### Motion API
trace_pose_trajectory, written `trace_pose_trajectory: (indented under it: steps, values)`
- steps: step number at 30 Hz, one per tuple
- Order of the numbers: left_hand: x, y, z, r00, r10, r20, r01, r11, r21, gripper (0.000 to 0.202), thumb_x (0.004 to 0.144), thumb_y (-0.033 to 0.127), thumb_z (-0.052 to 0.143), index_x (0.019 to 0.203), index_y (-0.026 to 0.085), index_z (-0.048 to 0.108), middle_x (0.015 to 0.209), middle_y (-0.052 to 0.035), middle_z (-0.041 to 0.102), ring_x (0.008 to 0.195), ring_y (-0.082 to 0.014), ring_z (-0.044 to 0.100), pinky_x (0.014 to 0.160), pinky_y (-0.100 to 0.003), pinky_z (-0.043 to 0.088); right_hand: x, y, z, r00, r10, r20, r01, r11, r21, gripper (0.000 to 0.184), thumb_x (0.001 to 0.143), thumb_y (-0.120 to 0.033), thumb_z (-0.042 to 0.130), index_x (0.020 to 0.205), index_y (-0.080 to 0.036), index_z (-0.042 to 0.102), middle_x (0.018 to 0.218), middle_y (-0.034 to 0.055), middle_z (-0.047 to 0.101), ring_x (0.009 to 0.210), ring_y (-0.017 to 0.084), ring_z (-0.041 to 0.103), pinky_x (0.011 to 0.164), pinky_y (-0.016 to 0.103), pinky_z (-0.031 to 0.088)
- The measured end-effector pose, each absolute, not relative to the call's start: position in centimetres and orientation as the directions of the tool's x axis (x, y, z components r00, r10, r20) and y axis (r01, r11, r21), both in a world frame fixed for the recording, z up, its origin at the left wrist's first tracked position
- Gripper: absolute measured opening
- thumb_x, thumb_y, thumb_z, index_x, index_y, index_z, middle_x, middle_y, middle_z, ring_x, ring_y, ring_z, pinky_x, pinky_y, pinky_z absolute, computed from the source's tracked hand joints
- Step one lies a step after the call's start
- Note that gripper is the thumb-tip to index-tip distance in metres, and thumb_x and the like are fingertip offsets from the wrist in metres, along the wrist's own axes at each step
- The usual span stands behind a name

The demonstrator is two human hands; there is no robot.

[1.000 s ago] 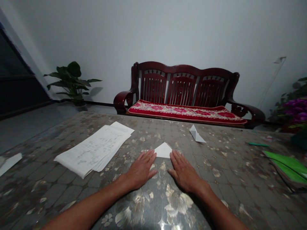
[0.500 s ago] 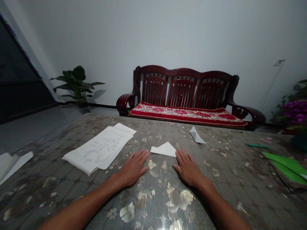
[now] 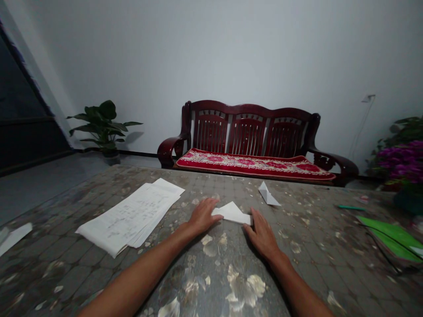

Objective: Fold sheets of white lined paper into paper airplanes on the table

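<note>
A folded white paper (image 3: 232, 212), with a peak in the middle and a flat strip at either side, is between my hands over the table. My left hand (image 3: 203, 216) pinches its left end, thumb on the near side and fingers behind. The right end is held by my right hand (image 3: 263, 233), its thumb at the near edge and its fingers along the far side. Farther back to the right stands a second folded paper piece (image 3: 268, 195), apart from both hands.
A stack of written sheets (image 3: 132, 218) lies left of my hands, with more white paper (image 3: 16, 237) at the far left. To the right are a green pen (image 3: 354, 207), a green booklet (image 3: 393, 237) and a dark cord. A wooden bench (image 3: 247, 132) stands beyond the patterned table (image 3: 231, 273).
Both hands were flat on the table beside the folded paper. Now they grip its two ends, and its right strip shows. The camera view has tilted up slightly.
</note>
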State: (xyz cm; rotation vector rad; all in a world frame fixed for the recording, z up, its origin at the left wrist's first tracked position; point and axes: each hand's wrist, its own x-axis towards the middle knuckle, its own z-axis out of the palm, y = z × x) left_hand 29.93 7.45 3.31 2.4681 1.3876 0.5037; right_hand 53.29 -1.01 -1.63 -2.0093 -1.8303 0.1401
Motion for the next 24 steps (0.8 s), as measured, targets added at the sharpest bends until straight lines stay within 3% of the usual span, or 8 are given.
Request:
trace_pose_trajectory:
  steps: [4, 11, 17, 20, 24]
  values:
    - [32.2, 8.6, 3.5, 0.457, 0.89, 0.003, 0.847, -0.436, 0.306, 0.074, 0.073, 0.044, 0.076, 0.138, 0.022, 0.048, 0.138, -0.0123, 0.057, 0.128, -0.0322, 0.052, 0.105, -0.043, 0.041, 53.3, -0.9, -1.5, 0.15, 0.966, 0.212, 0.915, -0.054, -0.4, 0.071, 0.084, -0.035, 0.052, 0.149, -0.013, 0.032, 0.149, 0.0138, 0.044, 0.139, 0.027, 0.039, 0.115, 0.041, 0.029]
    - [33.5, 9.6, 3.1, 0.444, 0.896, -0.022, 0.843, -0.41, 0.349, 0.074, 0.062, 0.036, 0.082, 0.13, 0.022, 0.055, 0.124, -0.0105, 0.065, 0.117, -0.0323, 0.058, 0.097, -0.039, 0.043, 53.4, -0.9, -1.7, 0.138, 0.961, 0.24, 0.903, -0.023, -0.429, 0.071, 0.083, -0.032, 0.054, 0.15, -0.018, 0.032, 0.144, 0.0123, 0.051, 0.134, 0.027, 0.045, 0.112, 0.04, 0.032]
    - [33.3, 10.0, 1.8, 0.422, 0.906, -0.026, 0.768, -0.342, 0.542, 0.034, 0.061, 0.026, 0.075, 0.093, 0.019, 0.067, 0.092, -0.0033, 0.071, 0.088, -0.0238, 0.064, 0.073, -0.028, 0.044, 53.5, -0.7, -2.1, 0.173, 0.949, 0.263, 0.837, -0.001, -0.547, 0.076, 0.08, -0.029, 0.056, 0.15, -0.014, 0.031, 0.139, 0.0142, 0.055, 0.128, 0.028, 0.05, 0.11, 0.042, 0.036]
    - [33.3, 9.8, 1.2, 0.399, 0.917, -0.025, 0.681, -0.278, 0.678, 0.009, 0.067, 0.024, 0.064, 0.072, 0.016, 0.062, 0.07, 0.001, 0.063, 0.07, -0.0175, 0.06, 0.06, -0.023, 0.038, 53.8, -0.3, -2.7, 0.252, 0.926, 0.282, 0.753, -0.005, -0.658, 0.081, 0.076, -0.027, 0.058, 0.151, -0.015, 0.031, 0.141, 0.0139, 0.053, 0.13, 0.028, 0.049, 0.11, 0.042, 0.036]
    - [33.0, 8.9, 0.9, 0.356, 0.934, -0.022, 0.47, -0.159, 0.868, 0.019, 0.075, 0.033, 0.055, 0.07, 0.016, 0.058, 0.065, 0.0027, 0.057, 0.062, -0.0142, 0.054, 0.056, -0.021, 0.035, 53.9, 0.6, -3.6, 0.328, 0.89, 0.317, 0.576, 0.077, -0.814, 0.083, 0.071, -0.028, 0.063, 0.148, -0.02, 0.035, 0.145, 0.0113, 0.049, 0.132, 0.027, 0.047, 0.112, 0.044, 0.035]
